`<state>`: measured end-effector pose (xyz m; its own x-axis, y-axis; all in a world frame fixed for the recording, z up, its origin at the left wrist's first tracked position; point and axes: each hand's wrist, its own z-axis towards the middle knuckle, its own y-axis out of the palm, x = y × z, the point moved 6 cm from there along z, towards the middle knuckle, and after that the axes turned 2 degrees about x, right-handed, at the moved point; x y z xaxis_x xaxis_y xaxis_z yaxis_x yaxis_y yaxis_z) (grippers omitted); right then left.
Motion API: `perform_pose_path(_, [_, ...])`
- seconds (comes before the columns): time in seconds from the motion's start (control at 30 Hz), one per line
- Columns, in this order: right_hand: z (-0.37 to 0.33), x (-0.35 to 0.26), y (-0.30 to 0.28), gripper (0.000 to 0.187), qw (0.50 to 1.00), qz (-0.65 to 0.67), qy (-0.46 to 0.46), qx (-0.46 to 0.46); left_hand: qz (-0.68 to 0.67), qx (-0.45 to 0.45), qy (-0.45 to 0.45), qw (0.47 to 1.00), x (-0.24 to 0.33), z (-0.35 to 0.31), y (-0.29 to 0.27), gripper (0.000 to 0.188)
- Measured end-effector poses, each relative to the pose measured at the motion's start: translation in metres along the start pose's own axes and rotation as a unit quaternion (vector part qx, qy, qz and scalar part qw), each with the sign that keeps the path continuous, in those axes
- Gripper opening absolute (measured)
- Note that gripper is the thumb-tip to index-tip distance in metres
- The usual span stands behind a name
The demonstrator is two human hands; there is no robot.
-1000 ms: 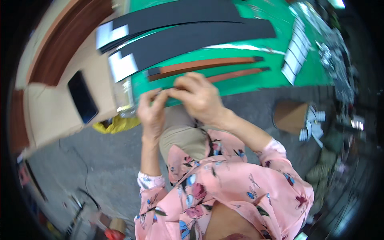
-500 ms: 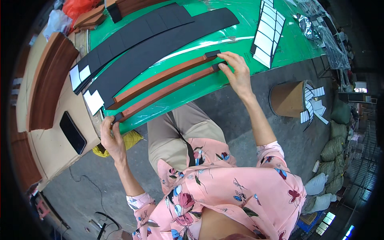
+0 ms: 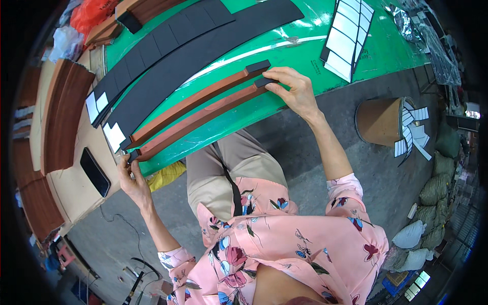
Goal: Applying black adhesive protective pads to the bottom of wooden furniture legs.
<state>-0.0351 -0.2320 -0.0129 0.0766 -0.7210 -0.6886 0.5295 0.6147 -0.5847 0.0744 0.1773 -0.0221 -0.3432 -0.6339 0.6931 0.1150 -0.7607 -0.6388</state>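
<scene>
— Where are your arms?

— Both reach out from my body and spread wide apart. My left hand (image 3: 133, 179) is out to my left side, the forearm running up from the lower edge at a slant, sleeve cuff down near the elbow.

— And its fingers?

— Curled together, tips pinched and pointing up and away from me, wrist slightly bent back.

— The other?

— My right hand (image 3: 295, 91) stretches farther forward and to my right, arm nearly straight, bare from the sleeve to the wrist. The palm faces down, fingers (image 3: 277, 76) extended toward my left and pressed flat, thumb tucked beneath them.
</scene>
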Motion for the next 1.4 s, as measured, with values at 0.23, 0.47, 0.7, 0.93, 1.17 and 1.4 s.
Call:
perform_pose_path(0.23, [-0.004, 0.001, -0.006, 0.024, 0.999, 0.029, 0.011, -0.04, -0.018, -0.005, 0.019, 1.0, -0.006, -0.01, -0.005, 0.018])
perform_pose_path(0.47, [-0.007, -0.009, 0.004, 0.017, 0.998, 0.0, 0.068, 0.003, 0.059, 0.028, 0.115, 0.991, 0.008, -0.016, -0.004, 0.026])
perform_pose_path(0.7, [-0.009, 0.004, 0.027, 0.017, 0.969, 0.165, 0.18, 0.041, 0.071, 0.069, 0.142, 0.985, 0.011, -0.014, -0.003, 0.032])
perform_pose_path(0.93, [-0.023, 0.009, 0.013, 0.028, 0.965, 0.165, 0.194, 0.059, -0.062, 0.064, 0.031, 0.996, -0.005, -0.017, 0.0, 0.027])
perform_pose_path(1.17, [-0.02, 0.033, 0.01, 0.037, 0.967, 0.17, 0.169, 0.089, -0.068, 0.084, 0.025, 0.994, -0.003, 0.001, 0.0, 0.026])
perform_pose_path(1.4, [0.0, 0.011, 0.014, 0.035, 0.981, 0.078, 0.164, 0.07, -0.083, 0.025, -0.011, 0.996, -0.002, 0.008, -0.004, 0.05])
